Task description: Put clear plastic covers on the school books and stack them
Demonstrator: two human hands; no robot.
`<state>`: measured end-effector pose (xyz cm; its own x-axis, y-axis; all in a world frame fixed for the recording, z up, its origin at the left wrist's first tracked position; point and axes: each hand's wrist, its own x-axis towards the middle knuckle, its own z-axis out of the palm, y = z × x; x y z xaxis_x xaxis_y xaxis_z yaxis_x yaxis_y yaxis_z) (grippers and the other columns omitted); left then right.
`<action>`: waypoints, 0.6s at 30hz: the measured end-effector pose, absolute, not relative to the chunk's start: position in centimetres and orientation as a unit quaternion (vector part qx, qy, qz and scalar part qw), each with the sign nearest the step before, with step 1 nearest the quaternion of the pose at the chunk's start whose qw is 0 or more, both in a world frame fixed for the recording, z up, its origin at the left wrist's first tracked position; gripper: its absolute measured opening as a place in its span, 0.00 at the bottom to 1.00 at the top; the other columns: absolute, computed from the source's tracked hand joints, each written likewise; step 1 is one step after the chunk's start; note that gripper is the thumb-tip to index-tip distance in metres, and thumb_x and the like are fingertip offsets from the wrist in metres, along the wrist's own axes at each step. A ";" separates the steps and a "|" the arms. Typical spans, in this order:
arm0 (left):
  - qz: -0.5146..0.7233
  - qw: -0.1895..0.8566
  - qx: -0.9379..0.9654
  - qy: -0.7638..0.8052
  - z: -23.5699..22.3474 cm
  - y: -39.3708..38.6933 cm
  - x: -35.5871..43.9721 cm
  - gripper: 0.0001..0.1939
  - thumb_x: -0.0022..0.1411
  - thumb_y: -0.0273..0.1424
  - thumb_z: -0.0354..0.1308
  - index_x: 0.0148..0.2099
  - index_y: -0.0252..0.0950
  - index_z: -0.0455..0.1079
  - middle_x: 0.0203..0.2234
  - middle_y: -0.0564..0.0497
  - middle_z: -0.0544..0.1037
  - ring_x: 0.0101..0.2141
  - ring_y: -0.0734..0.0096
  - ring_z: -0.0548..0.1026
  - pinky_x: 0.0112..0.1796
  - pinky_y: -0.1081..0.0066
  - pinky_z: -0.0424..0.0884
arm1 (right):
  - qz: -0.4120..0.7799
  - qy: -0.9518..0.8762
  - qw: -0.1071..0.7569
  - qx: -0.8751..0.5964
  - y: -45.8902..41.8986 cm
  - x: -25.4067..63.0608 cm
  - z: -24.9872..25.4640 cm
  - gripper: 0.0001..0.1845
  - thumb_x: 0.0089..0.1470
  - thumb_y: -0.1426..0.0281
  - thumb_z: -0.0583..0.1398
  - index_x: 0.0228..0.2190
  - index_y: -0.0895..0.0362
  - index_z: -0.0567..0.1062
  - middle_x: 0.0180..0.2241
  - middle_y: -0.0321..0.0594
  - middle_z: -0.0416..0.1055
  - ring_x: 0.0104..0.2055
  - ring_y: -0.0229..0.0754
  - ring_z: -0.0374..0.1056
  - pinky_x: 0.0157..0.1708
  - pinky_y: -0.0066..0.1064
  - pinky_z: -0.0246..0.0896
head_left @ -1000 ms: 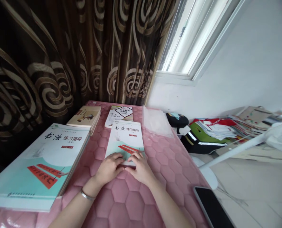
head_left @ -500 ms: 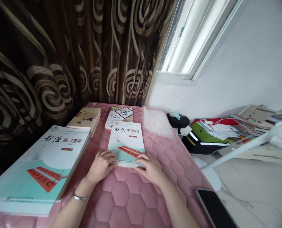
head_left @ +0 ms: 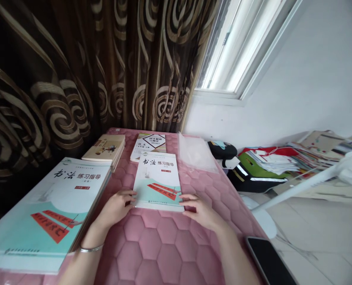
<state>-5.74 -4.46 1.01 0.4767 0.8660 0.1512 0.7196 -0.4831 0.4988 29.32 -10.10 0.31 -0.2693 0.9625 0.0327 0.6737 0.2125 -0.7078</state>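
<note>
A thin white and teal booklet (head_left: 158, 180) with red banners on its cover lies flat in the middle of the pink quilted table (head_left: 160, 253). My left hand (head_left: 115, 208) rests at the booklet's near left corner, fingertips touching its edge. At the near right corner lies my right hand (head_left: 201, 209), fingers stretched out against the edge. Both hands are flat and hold nothing. A bracelet circles my left wrist.
A stack of the same booklets (head_left: 49, 209) lies at the near left. Two other books (head_left: 106, 148) (head_left: 149, 144) sit at the back by the dark curtain, beside a clear plastic sleeve (head_left: 195, 152). A phone (head_left: 267, 261) lies at the table's right edge. Bags and papers (head_left: 271, 162) are piled right.
My hands slid apart from the middle of the booklet's near edge to its two near corners. The whole cover is now uncovered.
</note>
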 end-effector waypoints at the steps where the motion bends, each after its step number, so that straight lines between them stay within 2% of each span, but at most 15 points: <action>1: 0.194 0.190 0.839 0.471 1.0 -4.4 -5.8 0.14 0.56 0.23 0.57 0.41 0.43 0.79 0.50 0.54 0.78 0.50 0.66 0.75 0.54 0.65 0.69 | 0.299 -0.740 0.241 -0.553 -10.1 29.4 0.3 0.16 0.51 0.72 0.63 0.43 0.48 0.80 0.55 0.38 0.68 0.57 0.47 0.63 0.58 0.42 0.58; 5: 0.191 0.177 0.848 0.461 1.1 -4.6 -5.6 0.17 0.53 0.22 0.59 0.44 0.42 0.78 0.51 0.51 0.77 0.52 0.64 0.74 0.56 0.64 0.67 | 0.287 -0.748 0.232 -0.552 -10.2 29.5 0.4 0.17 0.51 0.73 0.62 0.43 0.49 0.79 0.56 0.38 0.68 0.58 0.47 0.62 0.58 0.42 0.58; 8: 0.191 0.142 0.849 0.471 1.1 -5.2 -4.7 0.16 0.51 0.27 0.64 0.45 0.42 0.77 0.51 0.49 0.76 0.53 0.58 0.72 0.57 0.56 0.65 | 0.244 -0.762 0.221 -0.557 -10.4 28.8 0.7 0.15 0.51 0.71 0.62 0.42 0.50 0.79 0.55 0.40 0.68 0.58 0.48 0.61 0.58 0.44 0.55; 11: 0.193 0.105 0.849 0.481 1.0 -5.9 -3.1 0.16 0.51 0.31 0.66 0.45 0.43 0.76 0.51 0.49 0.76 0.56 0.52 0.67 0.60 0.43 0.53 | 0.180 -0.773 0.201 -0.574 -10.5 26.9 1.1 0.15 0.51 0.67 0.63 0.43 0.50 0.78 0.55 0.41 0.68 0.57 0.51 0.61 0.57 0.48 0.53; 13: 0.195 0.094 0.856 0.470 0.9 -6.4 -1.9 0.14 0.53 0.32 0.66 0.45 0.44 0.76 0.51 0.50 0.76 0.58 0.50 0.65 0.60 0.38 0.46 | 0.138 -0.781 0.197 -0.576 -10.5 25.0 1.2 0.16 0.51 0.65 0.63 0.43 0.49 0.77 0.54 0.41 0.69 0.55 0.51 0.62 0.55 0.48 0.54; 18: 0.190 0.101 0.893 0.396 0.9 -6.9 0.7 0.07 0.61 0.30 0.59 0.42 0.44 0.75 0.46 0.50 0.78 0.54 0.58 0.68 0.61 0.42 0.44 | 0.089 -0.800 0.211 -0.555 -10.0 20.9 0.4 0.13 0.53 0.61 0.64 0.41 0.52 0.75 0.51 0.43 0.71 0.54 0.50 0.64 0.51 0.44 0.54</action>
